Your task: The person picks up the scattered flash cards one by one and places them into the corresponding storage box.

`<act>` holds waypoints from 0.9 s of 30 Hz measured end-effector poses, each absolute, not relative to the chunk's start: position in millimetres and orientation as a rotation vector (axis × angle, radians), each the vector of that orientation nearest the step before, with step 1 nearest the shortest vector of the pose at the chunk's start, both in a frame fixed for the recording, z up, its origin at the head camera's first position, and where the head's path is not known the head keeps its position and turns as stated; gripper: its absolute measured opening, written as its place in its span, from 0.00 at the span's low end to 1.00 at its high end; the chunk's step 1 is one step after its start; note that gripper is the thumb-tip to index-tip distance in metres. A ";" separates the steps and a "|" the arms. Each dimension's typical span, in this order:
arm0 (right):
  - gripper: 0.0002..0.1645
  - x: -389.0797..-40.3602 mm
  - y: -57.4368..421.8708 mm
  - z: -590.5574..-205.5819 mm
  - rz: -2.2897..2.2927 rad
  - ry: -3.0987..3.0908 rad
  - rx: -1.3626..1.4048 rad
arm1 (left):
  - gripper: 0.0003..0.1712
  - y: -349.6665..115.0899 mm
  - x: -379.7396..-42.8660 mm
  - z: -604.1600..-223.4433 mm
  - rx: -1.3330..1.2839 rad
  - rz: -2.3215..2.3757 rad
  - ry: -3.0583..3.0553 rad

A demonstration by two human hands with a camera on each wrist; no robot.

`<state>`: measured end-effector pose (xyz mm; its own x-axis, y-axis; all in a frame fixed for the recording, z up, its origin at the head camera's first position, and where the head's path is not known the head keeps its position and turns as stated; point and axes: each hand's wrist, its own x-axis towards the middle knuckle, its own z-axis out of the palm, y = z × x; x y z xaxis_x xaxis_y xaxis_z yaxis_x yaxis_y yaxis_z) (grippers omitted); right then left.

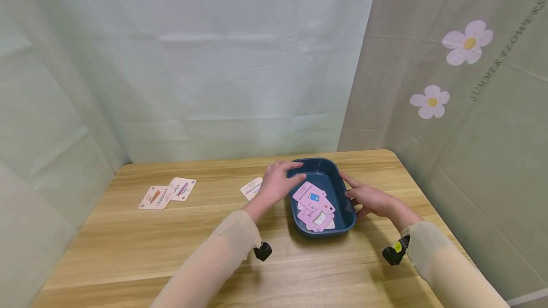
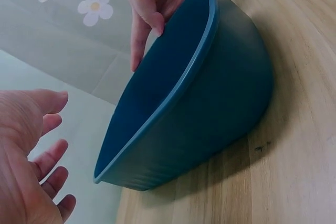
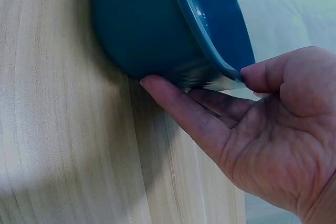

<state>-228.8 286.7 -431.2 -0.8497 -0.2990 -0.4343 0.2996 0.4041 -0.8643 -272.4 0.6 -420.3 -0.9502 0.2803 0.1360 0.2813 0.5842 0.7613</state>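
A dark blue rectangular tub [image 1: 327,234] stands on the wooden table, with several pink picture cards [image 1: 309,194] lying overlapped on its floor. My right hand [image 1: 372,199] holds the tub's right side; in the right wrist view the thumb [image 3: 262,75] is at the rim and the fingers lie along the outer wall. Over the left rim, my left hand [image 1: 277,183] hovers with its fingers spread and slightly bent. The left wrist view shows a gap between that hand [image 2: 26,156] and the tub [image 2: 226,77], with nothing in the fingers.
A white card [image 1: 249,188], partly hidden by the left hand, lies left of the tub. Farther left, a lifeboat card [image 1: 154,197] overlaps another boat card [image 1: 183,188]. Pale curtains [image 1: 222,70] hang behind the table [image 1: 128,246] and at both sides.
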 end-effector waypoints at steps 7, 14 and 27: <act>0.44 -229.3 286.4 -430.7 -1.457 2.139 -0.005 | 0.25 -7.7 -271.4 -419.9 -0.510 -1.384 -2.763; 0.44 -228.1 286.3 -429.0 -1.456 2.137 -0.002 | 0.27 -20.8 -271.6 -414.9 -0.487 -1.434 -2.750; 0.44 -227.2 285.3 -429.2 -1.457 2.139 0.014 | 0.26 -49.1 -269.5 -411.8 -0.523 -1.404 -2.664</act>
